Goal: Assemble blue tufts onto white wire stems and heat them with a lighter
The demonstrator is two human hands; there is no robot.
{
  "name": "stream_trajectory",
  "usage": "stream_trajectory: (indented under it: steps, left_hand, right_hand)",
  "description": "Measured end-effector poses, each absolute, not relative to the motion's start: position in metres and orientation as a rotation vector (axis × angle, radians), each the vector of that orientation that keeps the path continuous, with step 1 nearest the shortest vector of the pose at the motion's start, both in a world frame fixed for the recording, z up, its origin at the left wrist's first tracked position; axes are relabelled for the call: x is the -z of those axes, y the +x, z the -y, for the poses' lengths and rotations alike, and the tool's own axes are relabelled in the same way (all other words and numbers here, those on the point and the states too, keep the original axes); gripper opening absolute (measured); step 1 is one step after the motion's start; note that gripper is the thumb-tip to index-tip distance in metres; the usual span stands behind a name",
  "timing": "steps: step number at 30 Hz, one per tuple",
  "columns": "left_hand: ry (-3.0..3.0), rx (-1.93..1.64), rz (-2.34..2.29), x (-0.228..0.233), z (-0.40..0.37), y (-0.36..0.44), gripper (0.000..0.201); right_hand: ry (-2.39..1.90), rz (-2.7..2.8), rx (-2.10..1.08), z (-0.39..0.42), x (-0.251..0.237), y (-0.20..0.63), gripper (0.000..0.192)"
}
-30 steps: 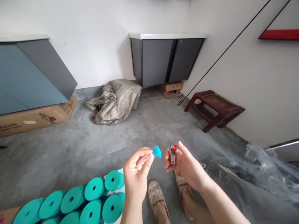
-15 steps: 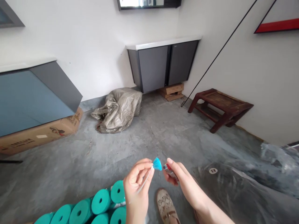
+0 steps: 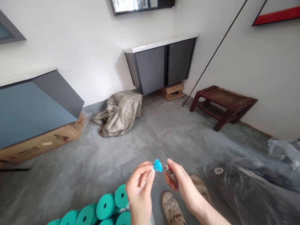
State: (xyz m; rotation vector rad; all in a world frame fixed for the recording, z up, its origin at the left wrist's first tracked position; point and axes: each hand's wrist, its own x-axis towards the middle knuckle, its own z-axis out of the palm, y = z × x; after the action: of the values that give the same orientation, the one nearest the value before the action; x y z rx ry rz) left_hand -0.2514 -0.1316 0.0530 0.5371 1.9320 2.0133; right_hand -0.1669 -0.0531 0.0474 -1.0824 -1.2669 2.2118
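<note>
My left hand (image 3: 140,182) is closed in a pinch on a thin whitish cord or stem (image 3: 144,184) that trails down over the wrist. At its top end a bright blue flared tuft (image 3: 157,166) sticks out past my fingertips, its wide end facing right. My right hand (image 3: 181,178) is wrapped round a small lighter (image 3: 172,175) with a red button and a see-through body, the thumb up near its top. A small gap separates the lighter's tip from the tuft. No flame is visible.
Below my left hand stand several green rolls (image 3: 105,207). Dark plastic-wrapped goods (image 3: 243,190) lie at lower right. Farther off are a crumpled sack (image 3: 124,112), a wooden stool (image 3: 225,98), a grey cabinet (image 3: 151,68) and a cardboard box (image 3: 47,142). My shoe (image 3: 172,206) is below my hands.
The view has shifted and tilted slightly, and a second shoe now shows. The lighter has turned a little in my right hand and shows more of its body. Both holds stay the same.
</note>
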Motion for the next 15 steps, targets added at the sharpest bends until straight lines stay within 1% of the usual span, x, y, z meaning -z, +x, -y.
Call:
stream_trajectory:
  steps: [5, 15]
  left_hand:
    - [0.533, -2.009, -1.945, -0.0533, 0.1304, -0.2506, 0.015]
    - [0.570, -2.015, -1.962, -0.0512, 0.1306, -0.2518, 0.011]
  right_hand:
    - [-1.069, 1.287, -2.230, 0.0539, -0.0475, -0.1684, 0.051]
    - [-1.104, 1.469, -2.085, 0.0550, -0.0477, -0.1682, 0.047]
